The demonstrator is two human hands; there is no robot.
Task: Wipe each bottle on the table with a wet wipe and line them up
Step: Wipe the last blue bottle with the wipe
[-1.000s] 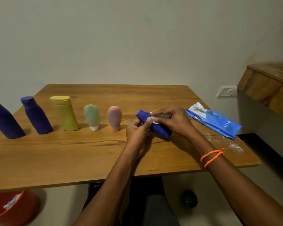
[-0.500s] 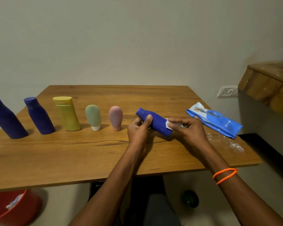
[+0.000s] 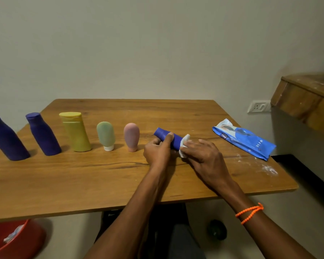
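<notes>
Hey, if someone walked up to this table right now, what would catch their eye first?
Probably the two hands at centre: the left hand grips a blue bottle lying tilted while the right hand rubs it with a white wipe. Next, the row of five upright bottles along the left, and the blue wipe pack lying at the right.

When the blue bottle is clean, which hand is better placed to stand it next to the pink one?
Left. The left hand already grips the blue bottle and lies nearer the pink bottle. The right hand holds the wipe.
</notes>
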